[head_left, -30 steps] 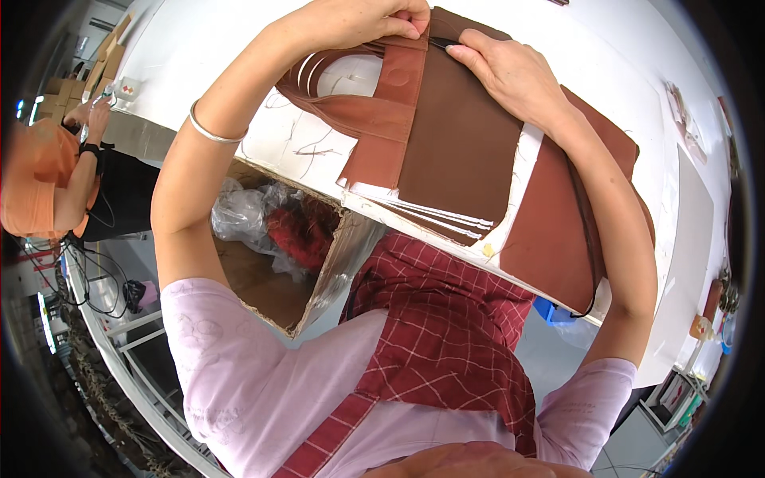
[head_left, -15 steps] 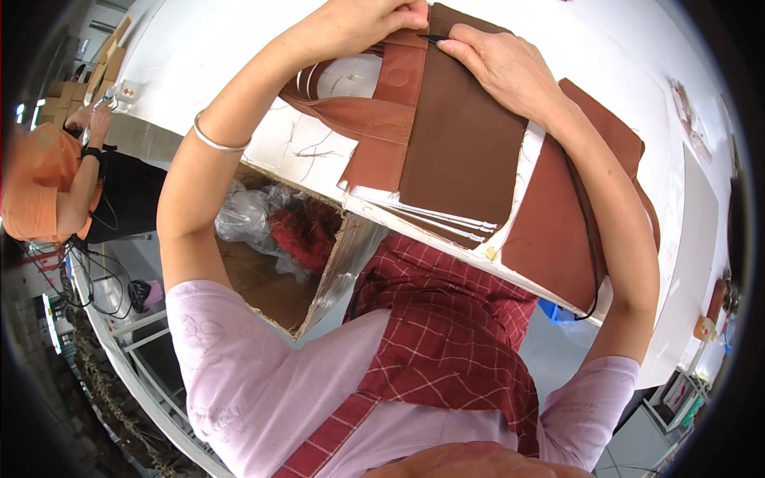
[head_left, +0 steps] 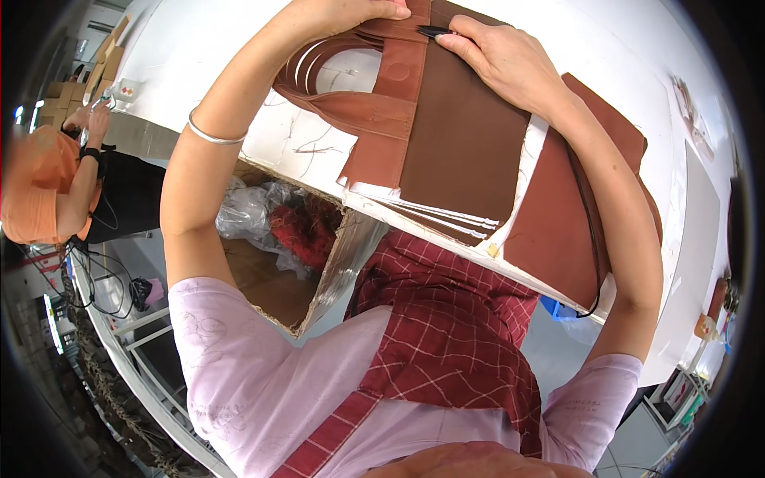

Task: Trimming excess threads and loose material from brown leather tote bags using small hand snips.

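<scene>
A stack of leather pieces lies on the white table edge: a dark brown panel [head_left: 462, 135] with a reddish-brown strip [head_left: 382, 159] stitched along its left side and looped handles [head_left: 351, 110] projecting left. My right hand [head_left: 510, 64] rests over the panel's top right, closed around a small black pointed tool [head_left: 431, 32]. The tool's tip points left, at the strip's seam. Along the top edge of the view, my left hand [head_left: 358, 11] is over the upper end of the strip, fingertips pressed together. Its other fingers are partly cut off, and whatever they pinch is hidden.
A reddish-brown leather piece [head_left: 550, 223] with a black cord [head_left: 588, 223] lies under my right forearm. Below the table edge, a cardboard box [head_left: 279, 295] contains clear plastic and red thread. Loose threads [head_left: 315, 150] lie on the table. Another person [head_left: 48, 183] works at far left.
My left hand has shifted left and up, partly out of view. My right hand and the black tool have moved slightly left. The leather stack stays nearly in place.
</scene>
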### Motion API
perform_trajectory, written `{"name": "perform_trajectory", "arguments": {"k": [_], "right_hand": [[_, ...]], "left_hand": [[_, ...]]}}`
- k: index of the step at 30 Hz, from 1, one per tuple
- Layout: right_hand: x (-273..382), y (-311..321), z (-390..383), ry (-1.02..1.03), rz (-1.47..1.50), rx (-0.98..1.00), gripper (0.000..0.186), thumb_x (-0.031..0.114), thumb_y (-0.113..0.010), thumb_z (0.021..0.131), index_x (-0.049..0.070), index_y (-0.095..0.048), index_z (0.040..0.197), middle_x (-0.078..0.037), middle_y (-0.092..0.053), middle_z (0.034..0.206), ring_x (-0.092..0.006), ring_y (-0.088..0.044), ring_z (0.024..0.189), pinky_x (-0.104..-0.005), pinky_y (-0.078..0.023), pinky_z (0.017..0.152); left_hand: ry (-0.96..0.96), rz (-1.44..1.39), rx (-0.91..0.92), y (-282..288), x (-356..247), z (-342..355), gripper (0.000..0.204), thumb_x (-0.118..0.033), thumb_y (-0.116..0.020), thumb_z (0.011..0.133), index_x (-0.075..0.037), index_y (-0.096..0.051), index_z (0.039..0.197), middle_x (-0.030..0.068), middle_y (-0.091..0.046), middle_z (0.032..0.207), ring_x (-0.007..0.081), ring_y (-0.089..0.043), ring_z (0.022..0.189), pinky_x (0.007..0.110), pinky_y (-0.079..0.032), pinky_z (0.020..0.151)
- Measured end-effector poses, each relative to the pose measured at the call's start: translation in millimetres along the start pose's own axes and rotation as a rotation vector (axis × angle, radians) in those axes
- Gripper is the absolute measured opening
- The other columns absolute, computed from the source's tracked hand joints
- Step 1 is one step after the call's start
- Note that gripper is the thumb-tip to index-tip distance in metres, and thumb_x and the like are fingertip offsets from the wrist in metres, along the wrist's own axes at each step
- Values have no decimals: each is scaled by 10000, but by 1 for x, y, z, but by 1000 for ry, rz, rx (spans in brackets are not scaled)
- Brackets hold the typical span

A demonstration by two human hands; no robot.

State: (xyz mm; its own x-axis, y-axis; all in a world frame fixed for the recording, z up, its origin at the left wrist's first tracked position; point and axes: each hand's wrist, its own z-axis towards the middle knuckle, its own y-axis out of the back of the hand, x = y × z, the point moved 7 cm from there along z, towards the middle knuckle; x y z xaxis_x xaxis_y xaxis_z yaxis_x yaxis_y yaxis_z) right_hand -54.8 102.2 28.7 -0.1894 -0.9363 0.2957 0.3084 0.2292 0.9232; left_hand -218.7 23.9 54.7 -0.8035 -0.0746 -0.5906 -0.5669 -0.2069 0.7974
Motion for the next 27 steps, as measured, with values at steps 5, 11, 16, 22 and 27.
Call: {"name": "perform_trajectory", "arguments": {"k": [5, 11, 16, 22, 27], "right_hand": [[4, 2, 8, 21, -59, 5, 444, 468, -478, 1054, 69, -608, 911, -132, -610, 669, -340, -617, 658, -457, -479, 642], [11, 0, 16, 68, -87, -21, 455, 484, -441, 1063, 78, -600, 934, -136, -602, 667, -353, -614, 664, -467, -473, 638], [14, 3, 18, 97, -115, -18, 455, 487, -437, 1062, 84, -608, 938, -127, -614, 681, -347, -623, 681, -472, -486, 659], [11, -2, 16, 57, -126, 20, 454, 496, -445, 1057, 97, -630, 945, -114, -622, 690, -333, -627, 691, -458, -498, 676], [19, 16, 24, -182, 287, 36, 319, 278, -620, 992, -17, -638, 872, -109, -619, 727, -177, -547, 684, -352, -453, 648]], "left_hand": [[-42, 67, -113, 6, -11, -5, 156, -161, -758, 896, -5, -742, 902, 104, -701, 814, 173, -635, 782, 340, -499, 720], [-63, -12, -98, 6, -19, -13, 182, -185, -731, 928, -3, -725, 927, 97, -684, 858, 171, -614, 827, 330, -484, 754], [-26, -50, -99, 7, -12, -12, 192, -189, -718, 943, 2, -715, 930, 82, -675, 881, 167, -610, 849, 326, -481, 769], [-128, -49, -175, 9, -19, -14, 198, -188, -705, 955, 6, -698, 916, 66, -672, 874, 143, -600, 836, 311, -483, 767], [-153, -5, -270, 79, -18, -82, 188, -153, -648, 983, 29, -652, 1032, 2, -657, 929, 85, -573, 874, 247, -444, 797]]}}
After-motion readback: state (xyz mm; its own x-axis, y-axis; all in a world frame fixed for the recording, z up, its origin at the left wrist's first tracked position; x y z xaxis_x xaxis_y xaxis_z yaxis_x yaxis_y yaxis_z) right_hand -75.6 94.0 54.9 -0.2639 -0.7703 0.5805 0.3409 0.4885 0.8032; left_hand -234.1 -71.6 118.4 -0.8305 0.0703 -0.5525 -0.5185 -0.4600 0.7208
